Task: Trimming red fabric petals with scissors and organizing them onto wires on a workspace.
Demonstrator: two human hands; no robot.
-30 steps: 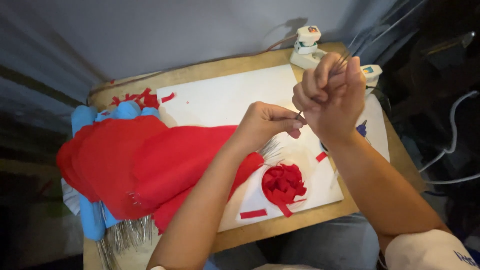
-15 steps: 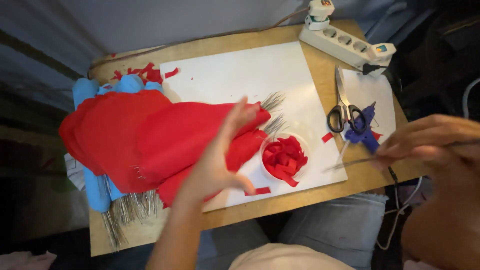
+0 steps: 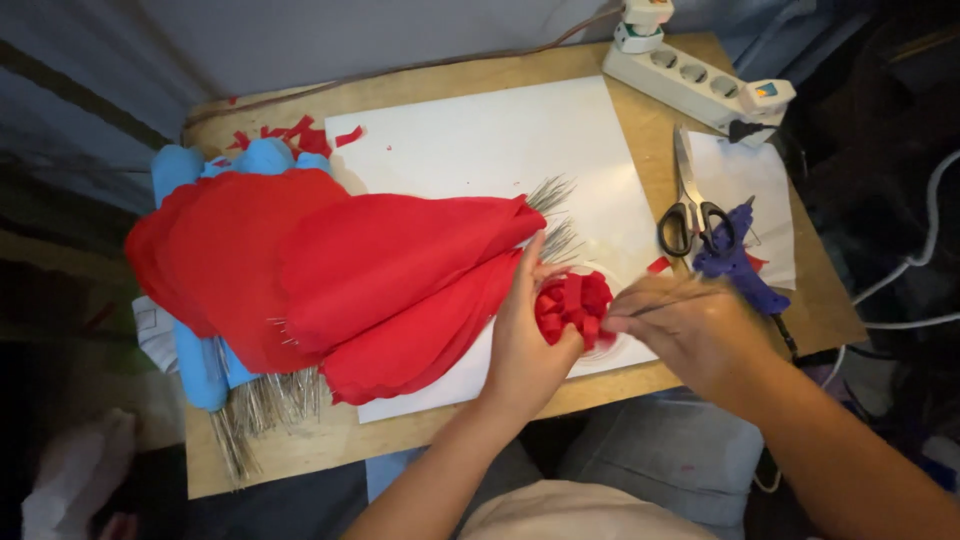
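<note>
Sitting near the front edge of the white sheet (image 3: 500, 140), the small round bowl (image 3: 600, 345) holds a heap of short red paper strips (image 3: 572, 300); only a sliver of its pale rim shows. Your left hand (image 3: 525, 345) cups the bowl's left side, fingers curled around it, thumb raised toward the red paper stack (image 3: 330, 265). Your right hand (image 3: 690, 325) rests at the bowl's right, fingers narrowed in a pinch on a thin grey wire (image 3: 665, 303), tips touching the strips.

Half a second ago your left hand lay spread flat on the red stack and your right hand was held off to the right, clear of the bowl; both have since closed in on it.

Left of the bowl, the stacked red sheets are smooth, rounded and petal-shaped, lying over blue paper (image 3: 200, 360) and a bundle of thin metal wires (image 3: 265, 410). To the right lie steel scissors (image 3: 688, 205) with black handles and a purple glue gun (image 3: 735, 262). At the far right edge of the wooden board (image 3: 300, 460) sits a white power strip (image 3: 700, 80).
</note>
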